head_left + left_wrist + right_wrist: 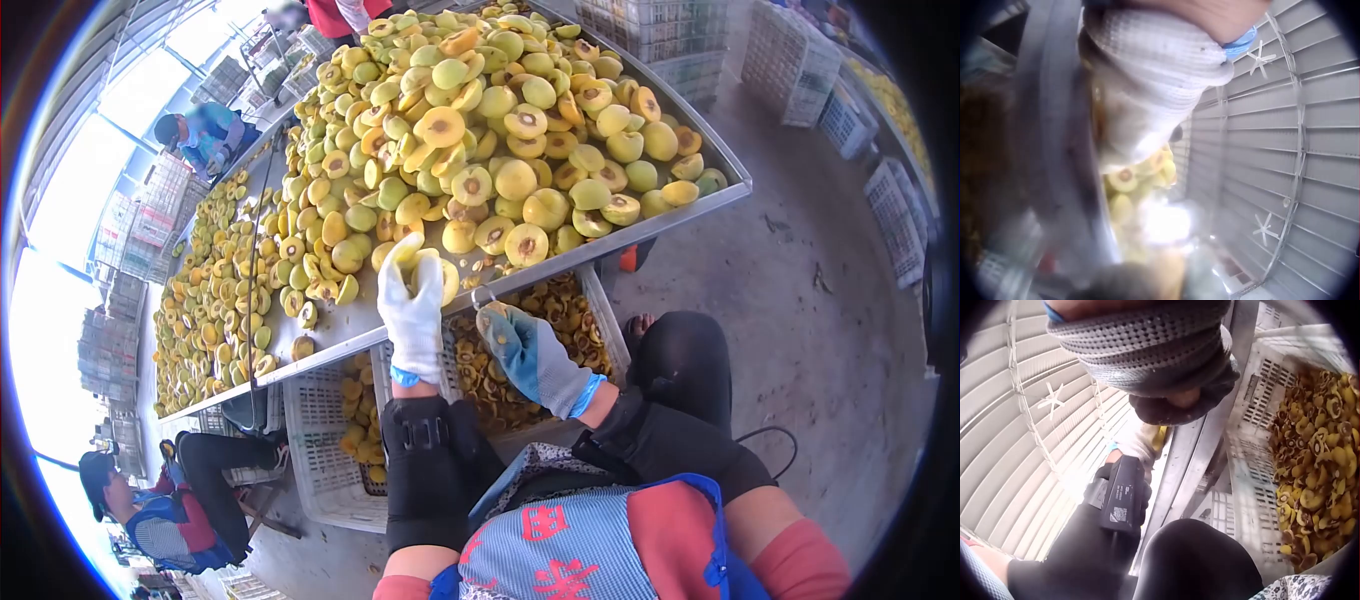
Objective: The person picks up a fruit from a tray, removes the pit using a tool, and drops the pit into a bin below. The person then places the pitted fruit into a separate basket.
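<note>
My left hand [413, 320], in a white knitted glove, is at the near edge of a metal table heaped with halved yellow-green stone fruit [515, 180]. A yellow fruit half [405, 249] is gripped between its thumb and fingers. Just right of it, my right hand [540, 355] wears a blue-and-grey coated glove and curls round a small tool with a curved metal loop [483, 296] protruding at the fingertips; the glove hides its handle. In the left wrist view the white glove [1154, 81] is beside the table rim. The right wrist view shows the right glove [1166, 369] from below.
Under the table edge, a white plastic crate [603, 315] holds many brownish-yellow fruit pieces; another crate [335, 480] stands left of it. A person [165, 510] sits at the lower left, and another [208, 135] works across the table. Stacked crates [790, 60] stand on the right.
</note>
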The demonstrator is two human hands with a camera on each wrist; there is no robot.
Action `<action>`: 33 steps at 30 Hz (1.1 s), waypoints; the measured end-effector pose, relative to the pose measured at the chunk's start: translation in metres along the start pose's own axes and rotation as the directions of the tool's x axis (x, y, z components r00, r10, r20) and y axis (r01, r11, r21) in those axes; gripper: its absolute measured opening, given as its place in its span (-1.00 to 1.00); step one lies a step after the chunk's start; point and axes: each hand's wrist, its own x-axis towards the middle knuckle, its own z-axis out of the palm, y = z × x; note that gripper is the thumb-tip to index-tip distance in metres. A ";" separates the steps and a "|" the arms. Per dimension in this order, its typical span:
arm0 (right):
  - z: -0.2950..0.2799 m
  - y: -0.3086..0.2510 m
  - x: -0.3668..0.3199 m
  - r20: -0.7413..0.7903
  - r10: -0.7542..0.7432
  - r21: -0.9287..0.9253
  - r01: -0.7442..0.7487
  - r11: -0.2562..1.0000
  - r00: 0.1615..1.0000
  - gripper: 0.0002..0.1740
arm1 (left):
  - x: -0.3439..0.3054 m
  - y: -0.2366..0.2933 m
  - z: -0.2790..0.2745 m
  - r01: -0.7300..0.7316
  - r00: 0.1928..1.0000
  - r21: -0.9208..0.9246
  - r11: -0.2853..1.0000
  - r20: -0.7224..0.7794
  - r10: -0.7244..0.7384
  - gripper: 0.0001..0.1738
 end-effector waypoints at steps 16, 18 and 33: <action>0.007 -0.009 -0.003 0.035 0.058 -0.054 -0.056 0.997 0.998 -0.44 | -0.057 0.025 0.019 0.389 0.911 -0.532 0.752 0.100 -0.400 -0.57; 0.008 -0.010 -0.006 0.051 0.110 -0.064 -0.107 0.992 0.993 -0.42 | -0.059 0.021 0.018 0.349 0.930 -0.414 0.841 0.044 -0.364 -0.60; 0.014 0.022 -0.021 0.125 0.036 0.089 -0.048 0.995 0.992 -0.44 | -0.066 0.027 0.024 0.490 0.851 -0.477 0.730 0.080 -0.519 -0.67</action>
